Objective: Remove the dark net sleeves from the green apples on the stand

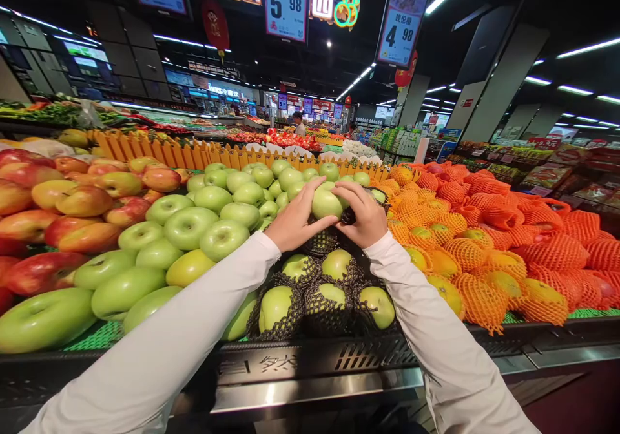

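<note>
Two bare hands, the left hand [296,219] and the right hand [364,216], curve part-closed around one green apple [325,203], holding it between them over the black-netted apples [330,295], around the middle of the display stand [271,392]. The left thumb lies under the apple; dark netting shows beside the right fingers. White sleeves [194,321] reach in across the stand's front edge, where the netted apples sit in rows. Loose green apples [225,239] spread leftward, red-and-yellow apples [84,200] beyond them. Rightward lie fruits in orange nets [469,253], then fruits in red nets [557,227]. A yellow picket fence [159,156] lines the back edge; price signs [285,8] hang overhead.
</note>
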{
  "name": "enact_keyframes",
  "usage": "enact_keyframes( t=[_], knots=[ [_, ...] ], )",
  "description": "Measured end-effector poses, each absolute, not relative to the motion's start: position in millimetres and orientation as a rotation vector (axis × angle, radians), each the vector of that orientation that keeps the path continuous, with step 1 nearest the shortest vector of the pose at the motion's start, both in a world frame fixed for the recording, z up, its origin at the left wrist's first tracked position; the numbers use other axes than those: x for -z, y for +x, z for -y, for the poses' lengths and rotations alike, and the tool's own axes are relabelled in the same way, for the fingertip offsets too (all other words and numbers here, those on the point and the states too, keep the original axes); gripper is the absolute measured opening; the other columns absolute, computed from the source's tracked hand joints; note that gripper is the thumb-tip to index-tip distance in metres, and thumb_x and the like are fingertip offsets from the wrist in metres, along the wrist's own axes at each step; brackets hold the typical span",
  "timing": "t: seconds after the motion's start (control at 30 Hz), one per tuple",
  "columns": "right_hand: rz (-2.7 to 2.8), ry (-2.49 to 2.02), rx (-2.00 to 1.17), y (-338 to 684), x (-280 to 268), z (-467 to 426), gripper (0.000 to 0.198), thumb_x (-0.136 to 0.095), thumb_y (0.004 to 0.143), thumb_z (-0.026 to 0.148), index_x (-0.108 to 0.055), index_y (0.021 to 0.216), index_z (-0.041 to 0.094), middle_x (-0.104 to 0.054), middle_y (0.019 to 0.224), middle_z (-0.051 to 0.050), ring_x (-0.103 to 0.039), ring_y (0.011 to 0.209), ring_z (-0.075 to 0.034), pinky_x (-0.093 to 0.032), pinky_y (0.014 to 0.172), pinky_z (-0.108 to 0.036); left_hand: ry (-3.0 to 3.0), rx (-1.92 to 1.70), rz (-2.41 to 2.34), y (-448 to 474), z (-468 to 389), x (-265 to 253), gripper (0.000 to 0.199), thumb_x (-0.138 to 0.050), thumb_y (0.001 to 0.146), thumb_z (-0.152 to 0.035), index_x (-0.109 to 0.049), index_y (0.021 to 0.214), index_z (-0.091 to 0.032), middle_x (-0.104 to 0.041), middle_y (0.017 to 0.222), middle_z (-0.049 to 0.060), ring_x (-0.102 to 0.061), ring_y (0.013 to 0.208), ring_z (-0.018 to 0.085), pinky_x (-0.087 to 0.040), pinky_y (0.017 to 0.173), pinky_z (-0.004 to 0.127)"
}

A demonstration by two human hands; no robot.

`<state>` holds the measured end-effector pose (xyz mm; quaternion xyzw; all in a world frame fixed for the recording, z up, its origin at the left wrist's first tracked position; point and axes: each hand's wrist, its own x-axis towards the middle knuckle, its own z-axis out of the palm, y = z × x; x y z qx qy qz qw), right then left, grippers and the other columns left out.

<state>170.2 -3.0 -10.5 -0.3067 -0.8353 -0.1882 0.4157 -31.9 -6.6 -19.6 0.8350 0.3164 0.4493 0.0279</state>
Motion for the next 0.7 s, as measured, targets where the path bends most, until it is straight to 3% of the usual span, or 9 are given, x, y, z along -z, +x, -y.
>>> enact_keyframes(
  t=[0.17, 0.27, 0.33, 0.53, 0.7],
  knots=[
    [2.034, -0.668, 0.351, 185.2, -0.7, -6.7, 0.056, -0.075, 0.077, 0.045, -0.060, 0.125, 0.021, -0.066, 0.127, -0.011, -0.065, 0.115, -0.028, -0.057, 0.091, -0.041, 2.593, -1.542, -0.996, -27.4, 2.5, 23.6, 0.078, -0.061, 0.091, -0.048, -0.022, 0.151, -0.019, -0.035, 0.153, 0.019, -0.035, 0.145, 0.031, -0.029, 0.121, 0.051],
    [1.664, -0.794, 0.208, 201.3, -9.5, -16.9, 0.039, -0.077, 0.074, 0.047, -0.067, 0.101, 0.021, -0.074, 0.097, -0.006, -0.070, 0.092, -0.024, -0.055, 0.090, -0.043, 2.631, -1.778, -0.977, -20.9, -2.2, 24.8, 0.082, -0.067, 0.087, -0.044, -0.021, 0.150, -0.019, -0.036, 0.147, 0.020, -0.035, 0.144, 0.033, -0.029, 0.120, 0.052],
    [1.301, -0.865, 0.159, 209.4, -12.4, -23.3, 0.030, -0.073, 0.077, 0.046, -0.066, 0.089, 0.019, -0.072, 0.090, -0.007, -0.068, 0.086, -0.023, -0.054, 0.091, -0.045, 2.657, -1.821, -0.959, -14.9, -4.1, 25.2, 0.081, -0.070, 0.085, -0.042, -0.024, 0.148, -0.018, -0.037, 0.144, 0.020, -0.039, 0.141, 0.033, -0.032, 0.118, 0.053],
    [1.062, -0.843, 0.105, 213.9, -9.4, -33.3, 0.032, -0.068, 0.076, 0.041, -0.065, 0.098, 0.019, -0.070, 0.106, -0.011, -0.066, 0.101, -0.025, -0.052, 0.093, -0.046, 2.747, -1.091, -1.136, -0.7, -1.2, 24.6, 0.076, -0.064, 0.087, -0.051, -0.032, 0.148, -0.022, -0.045, 0.144, 0.016, -0.058, 0.121, 0.036, -0.050, 0.099, 0.053],
    [1.206, -0.880, 0.023, 206.1, -2.8, -35.5, 0.034, -0.067, 0.077, 0.041, -0.063, 0.102, 0.019, -0.069, 0.110, -0.012, -0.065, 0.104, -0.025, -0.052, 0.093, -0.046, 2.646, -1.032, -1.270, -0.9, -2.0, 25.5, 0.080, -0.058, 0.088, -0.059, -0.028, 0.152, -0.022, -0.047, 0.148, 0.016, -0.051, 0.132, 0.037, -0.045, 0.105, 0.055]
  ],
)
